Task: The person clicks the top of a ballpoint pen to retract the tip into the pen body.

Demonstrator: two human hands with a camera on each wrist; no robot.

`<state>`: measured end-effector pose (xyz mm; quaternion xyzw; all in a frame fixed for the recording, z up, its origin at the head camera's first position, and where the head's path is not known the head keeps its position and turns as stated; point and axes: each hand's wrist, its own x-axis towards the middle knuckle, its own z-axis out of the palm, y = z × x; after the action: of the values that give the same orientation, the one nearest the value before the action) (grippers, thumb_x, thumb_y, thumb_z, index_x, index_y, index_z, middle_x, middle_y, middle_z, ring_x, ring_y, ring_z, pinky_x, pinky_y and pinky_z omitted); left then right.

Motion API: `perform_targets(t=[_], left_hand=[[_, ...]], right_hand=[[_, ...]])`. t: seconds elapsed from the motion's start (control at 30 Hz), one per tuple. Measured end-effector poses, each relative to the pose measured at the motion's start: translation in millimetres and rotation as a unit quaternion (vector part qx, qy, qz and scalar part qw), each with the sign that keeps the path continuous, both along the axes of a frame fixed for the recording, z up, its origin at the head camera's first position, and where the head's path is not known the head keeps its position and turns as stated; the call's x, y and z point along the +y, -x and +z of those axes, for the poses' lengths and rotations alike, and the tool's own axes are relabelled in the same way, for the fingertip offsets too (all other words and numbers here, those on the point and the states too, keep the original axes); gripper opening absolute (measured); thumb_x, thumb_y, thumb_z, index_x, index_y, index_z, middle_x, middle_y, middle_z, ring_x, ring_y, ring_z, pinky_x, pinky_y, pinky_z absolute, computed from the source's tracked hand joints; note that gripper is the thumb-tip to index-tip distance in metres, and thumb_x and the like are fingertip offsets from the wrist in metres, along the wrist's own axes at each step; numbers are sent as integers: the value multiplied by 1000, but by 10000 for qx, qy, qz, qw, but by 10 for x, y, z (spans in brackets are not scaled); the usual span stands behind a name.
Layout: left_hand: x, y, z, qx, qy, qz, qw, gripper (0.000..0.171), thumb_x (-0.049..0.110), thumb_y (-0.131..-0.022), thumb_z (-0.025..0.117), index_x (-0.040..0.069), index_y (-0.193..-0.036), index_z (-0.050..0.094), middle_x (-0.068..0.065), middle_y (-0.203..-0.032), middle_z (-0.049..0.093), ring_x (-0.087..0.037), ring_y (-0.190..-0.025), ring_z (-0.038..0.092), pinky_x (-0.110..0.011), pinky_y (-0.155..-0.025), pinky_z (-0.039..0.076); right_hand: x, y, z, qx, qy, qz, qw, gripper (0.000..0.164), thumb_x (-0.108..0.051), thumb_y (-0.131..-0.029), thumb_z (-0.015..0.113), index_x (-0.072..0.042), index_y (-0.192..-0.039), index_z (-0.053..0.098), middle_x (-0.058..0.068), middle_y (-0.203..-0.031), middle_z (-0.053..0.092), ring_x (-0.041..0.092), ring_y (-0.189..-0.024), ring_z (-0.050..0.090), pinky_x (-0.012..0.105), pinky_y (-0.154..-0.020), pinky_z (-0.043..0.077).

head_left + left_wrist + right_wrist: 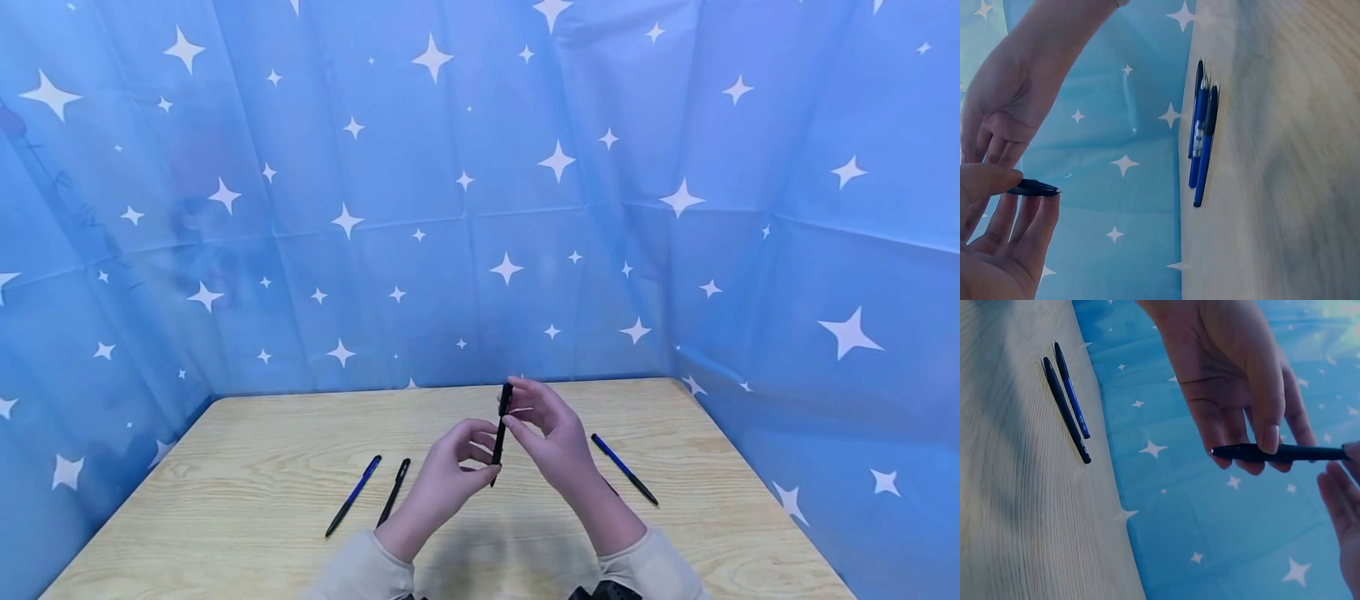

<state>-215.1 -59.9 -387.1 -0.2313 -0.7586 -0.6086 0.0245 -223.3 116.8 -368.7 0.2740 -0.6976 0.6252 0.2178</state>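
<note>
A black pen (499, 437) is held nearly upright between both hands above the wooden table, its clip end up and its tip down. My left hand (448, 468) pinches the lower part of it between thumb and fingers. My right hand (553, 433) grips the upper part near the clip, thumb in front and fingers behind. In the right wrist view, the left thumb presses on the dark pen (1247, 452) near its tip, with the left fingers underneath. The right fingertips reach its other end at the right edge of that view.
On the table (262, 467), a blue-and-black pen (354, 495) and a black pen (394, 492) lie left of the hands. Another blue-and-black pen (624, 468) lies to the right, with more pen partly hidden behind the right wrist. A star-patterned blue curtain (420, 167) surrounds the table.
</note>
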Motion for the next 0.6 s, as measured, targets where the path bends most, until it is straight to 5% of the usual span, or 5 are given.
perform_targets(t=[0.23, 0.6], left_hand=[[40, -11, -60, -62, -278, 133, 9995, 35, -4, -83, 73, 6, -114, 63, -8, -104, 63, -24, -90, 66, -29, -73, 55], [102, -50, -101, -36, -335, 385, 9987, 30, -3, -81, 75, 9, -107, 65, -5, -103, 64, -19, -85, 66, -29, -72, 56]], right_hand=[[-17, -8, -5, 344, -1, 27, 9994, 45, 11, -87, 65, -2, -129, 57, 16, -108, 65, 21, -95, 65, 30, -87, 52], [-15, -30, -37, 297, 51, 23, 9995, 45, 12, -89, 63, -6, -130, 57, 23, -109, 64, 19, -92, 64, 31, -80, 55]])
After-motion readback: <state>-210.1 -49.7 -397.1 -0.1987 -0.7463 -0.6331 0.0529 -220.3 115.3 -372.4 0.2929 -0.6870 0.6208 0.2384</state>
